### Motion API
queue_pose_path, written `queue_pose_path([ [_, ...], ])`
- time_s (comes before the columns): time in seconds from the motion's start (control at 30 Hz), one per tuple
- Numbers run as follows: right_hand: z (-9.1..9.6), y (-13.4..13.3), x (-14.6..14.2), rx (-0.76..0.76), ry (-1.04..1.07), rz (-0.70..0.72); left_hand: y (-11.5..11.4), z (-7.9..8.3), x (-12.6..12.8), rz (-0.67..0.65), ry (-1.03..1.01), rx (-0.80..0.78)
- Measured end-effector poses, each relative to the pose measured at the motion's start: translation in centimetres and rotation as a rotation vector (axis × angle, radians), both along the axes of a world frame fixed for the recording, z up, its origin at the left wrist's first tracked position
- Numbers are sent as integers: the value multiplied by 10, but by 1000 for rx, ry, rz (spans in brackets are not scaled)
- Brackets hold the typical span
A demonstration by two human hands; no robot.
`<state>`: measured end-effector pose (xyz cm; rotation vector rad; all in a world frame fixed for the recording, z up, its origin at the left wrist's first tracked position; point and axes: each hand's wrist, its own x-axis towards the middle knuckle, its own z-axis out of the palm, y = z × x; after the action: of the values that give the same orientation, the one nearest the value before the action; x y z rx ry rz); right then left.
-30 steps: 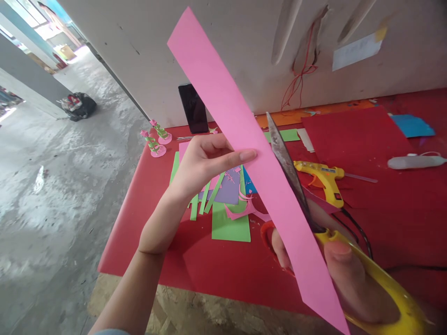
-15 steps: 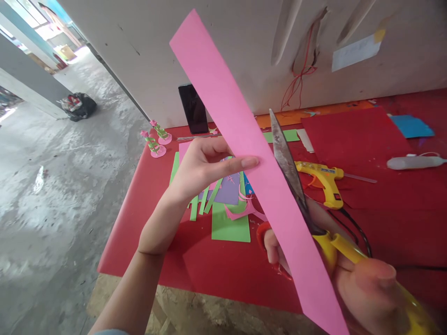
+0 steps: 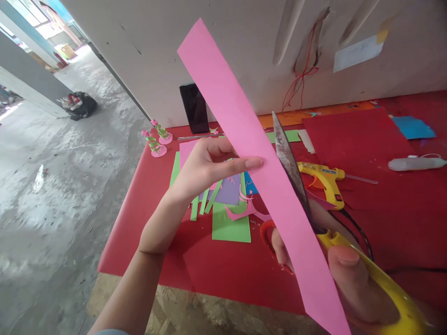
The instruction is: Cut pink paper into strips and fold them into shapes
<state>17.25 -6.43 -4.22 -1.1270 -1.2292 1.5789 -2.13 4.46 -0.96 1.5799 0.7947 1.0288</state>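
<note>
Holding a pink paper strip (image 3: 240, 111) diagonally above the red counter (image 3: 139, 223), the left hand (image 3: 206, 167) pinches it between thumb and fingers. The right hand (image 3: 356, 288) grips the scissors (image 3: 291, 163), blades along the strip's right edge. A phone (image 3: 193, 109) leans against the wall (image 3: 132, 70) at the counter's back edge; two paper flowers (image 3: 155, 145) stand near the back left corner. Grey floor (image 3: 87, 186) lies beyond.

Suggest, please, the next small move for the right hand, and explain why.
Probably close the scissors slightly: the left hand pinches the pink strip, and the right hand holds the spread handles, with the visible blade along the strip's edge.
</note>
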Motion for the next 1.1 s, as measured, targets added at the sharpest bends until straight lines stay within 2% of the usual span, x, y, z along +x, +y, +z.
queue_pose_path([
  [0.13,13,2,-6,-59,27,-77,0,-1,0,2,8,0],
  [0.33,8,7,-4,57,31,53,0,-2,1,8,21,20],
  [0.47,13,5,-6,-37,-7,-68,3,-1,6,92,-52,24],
  [0.57,12,5,-5,-83,49,-18,7,0,8,133,-132,2],
  [0.67,8,7,-4,-39,127,96,10,0,7,86,-121,-41],
  [0.9,16,16,-13,-8,78,76,10,-1,1,54,-115,-50],
  [1.1,17,7,-10,14,96,106,8,1,2,20,-176,-78],
])
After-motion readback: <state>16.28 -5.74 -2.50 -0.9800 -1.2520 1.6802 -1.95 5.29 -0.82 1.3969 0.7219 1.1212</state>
